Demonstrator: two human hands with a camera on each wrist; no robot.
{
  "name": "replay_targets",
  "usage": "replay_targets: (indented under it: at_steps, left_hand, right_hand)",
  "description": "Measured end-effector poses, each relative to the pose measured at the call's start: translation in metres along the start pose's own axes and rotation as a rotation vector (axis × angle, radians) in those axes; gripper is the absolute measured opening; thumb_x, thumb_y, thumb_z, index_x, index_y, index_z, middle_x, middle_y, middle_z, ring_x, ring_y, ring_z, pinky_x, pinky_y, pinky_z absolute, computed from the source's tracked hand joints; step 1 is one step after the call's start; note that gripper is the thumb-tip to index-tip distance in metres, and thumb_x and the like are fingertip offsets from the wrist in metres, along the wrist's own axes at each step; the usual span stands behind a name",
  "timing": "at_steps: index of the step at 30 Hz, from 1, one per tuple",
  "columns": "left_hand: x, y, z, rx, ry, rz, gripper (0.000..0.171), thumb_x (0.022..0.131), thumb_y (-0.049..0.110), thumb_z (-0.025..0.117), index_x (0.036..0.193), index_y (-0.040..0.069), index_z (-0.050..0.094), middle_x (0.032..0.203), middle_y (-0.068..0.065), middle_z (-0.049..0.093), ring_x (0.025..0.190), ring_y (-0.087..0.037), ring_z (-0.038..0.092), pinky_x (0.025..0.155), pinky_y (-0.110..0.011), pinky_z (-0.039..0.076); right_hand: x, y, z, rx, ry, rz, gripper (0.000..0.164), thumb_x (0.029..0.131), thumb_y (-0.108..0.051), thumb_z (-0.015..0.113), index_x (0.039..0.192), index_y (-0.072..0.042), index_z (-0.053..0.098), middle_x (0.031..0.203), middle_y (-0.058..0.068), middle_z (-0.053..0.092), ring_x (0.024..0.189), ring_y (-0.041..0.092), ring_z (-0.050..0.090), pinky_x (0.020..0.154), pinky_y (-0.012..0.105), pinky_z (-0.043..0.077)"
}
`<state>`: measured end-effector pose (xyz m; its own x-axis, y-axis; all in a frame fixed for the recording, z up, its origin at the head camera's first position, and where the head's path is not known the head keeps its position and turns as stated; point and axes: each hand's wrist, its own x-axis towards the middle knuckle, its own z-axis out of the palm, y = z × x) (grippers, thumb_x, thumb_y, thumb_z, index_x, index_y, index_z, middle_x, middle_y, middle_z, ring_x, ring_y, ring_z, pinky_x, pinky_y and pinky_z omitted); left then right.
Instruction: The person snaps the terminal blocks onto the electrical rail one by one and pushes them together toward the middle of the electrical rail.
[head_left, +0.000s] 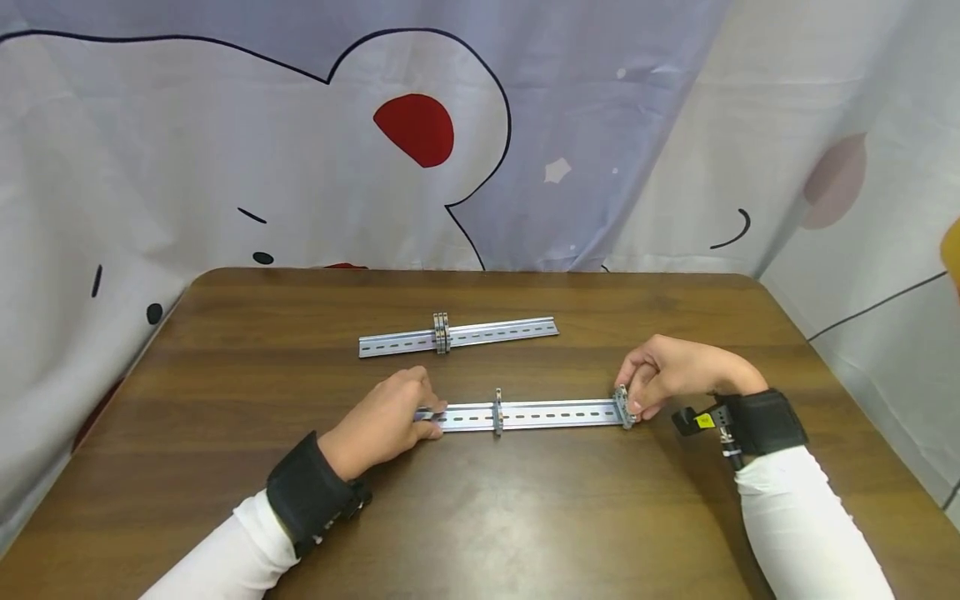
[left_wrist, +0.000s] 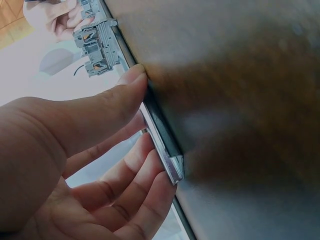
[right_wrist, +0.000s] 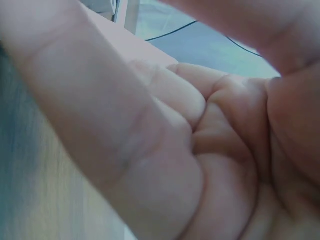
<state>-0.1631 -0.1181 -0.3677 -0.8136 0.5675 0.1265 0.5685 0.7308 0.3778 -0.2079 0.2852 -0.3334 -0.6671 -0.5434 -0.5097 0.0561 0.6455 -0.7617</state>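
A slotted metal DIN rail (head_left: 558, 407) lies across the middle of the table. My left hand (head_left: 386, 421) pinches its left end between thumb and fingers; in the left wrist view the rail's open end (left_wrist: 174, 169) pokes out past the fingertips. A thin grey terminal block (head_left: 498, 413) stands upright across the rail near its middle. At the right end, my right hand (head_left: 663, 377) holds another grey terminal block (head_left: 622, 406), which sits slightly tilted over the rail. Curled fingers (right_wrist: 120, 130) fill the right wrist view and hide most of that block.
Farther back lies a second DIN rail (head_left: 502, 332) with several terminal blocks (head_left: 442, 333) grouped near its middle. Both rails rest on a brown wooden table (head_left: 465, 517). A printed curtain (head_left: 600, 150) hangs behind the table's far edge.
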Motion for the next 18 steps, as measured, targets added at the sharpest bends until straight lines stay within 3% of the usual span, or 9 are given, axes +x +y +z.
replay_targets:
  at_steps: [7,18]
  left_hand:
    - [0.001,0.002,-0.001,0.008,0.008,0.015,0.027,0.075,0.020,0.086,0.097,0.006,0.080,0.087,-0.005,0.065,0.086,-0.023,0.064,0.076,-0.035,0.052]
    - [0.001,0.001,-0.002,-0.005,-0.010,0.001,0.028,0.076,0.018,0.085,0.100,0.006,0.080,0.088,-0.005,0.066,0.087,-0.023,0.064,0.075,-0.034,0.052]
  right_hand:
    - [0.003,0.001,0.005,0.053,0.020,0.027,0.036,0.079,-0.001,0.079,0.109,0.010,0.061,0.087,0.013,0.077,0.077,0.019,0.074,0.076,0.042,0.060]
    - [0.022,-0.016,0.025,0.110,0.033,-0.028,0.036,0.081,-0.001,0.077,0.110,0.011,0.060,0.084,0.011,0.077,0.075,0.018,0.074,0.076,0.042,0.060]
